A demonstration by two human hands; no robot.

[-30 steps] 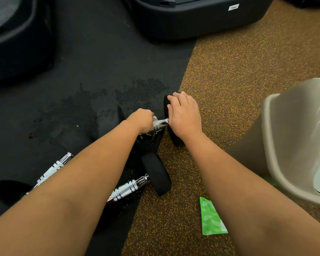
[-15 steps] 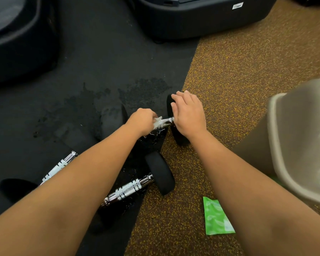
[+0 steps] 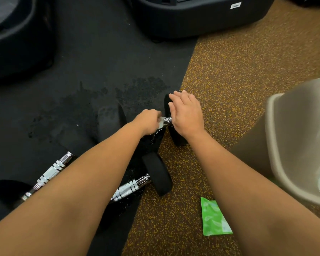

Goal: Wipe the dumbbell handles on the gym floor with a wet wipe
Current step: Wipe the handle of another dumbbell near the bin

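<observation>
**Far dumbbell lies crosswise at the mat's edge, wipe on its handle**

The far dumbbell (image 3: 174,134) lies on the floor with its long axis running left to right across the view. Its right head sits at the seam where the black mat (image 3: 92,63) meets the brown speckled floor (image 3: 235,71), and its left head (image 3: 110,120) is on the mat. Only a short stretch of chrome handle (image 3: 168,119) shows between the two hands.

The left hand (image 3: 147,122) is curled around the handle with a white wet wipe (image 3: 160,123) bunched under its fingers — the wipe touches the chrome. The right hand (image 3: 187,114) lies over the top of the right head, fingers fairly straight, gripping nothing.

Nearer the camera a second dumbbell (image 3: 158,175) lies slanted, its chrome bar running down to the left under the left forearm. A third chrome bar (image 3: 51,170) lies further left on the mat — also slanted. A green wipe packet (image 3: 213,218) lies flat on the brown floor. A beige bin (image 3: 284,137) with a clear liner stands at the right. Dark machine bases (image 3: 192,19) stand along the top.
</observation>
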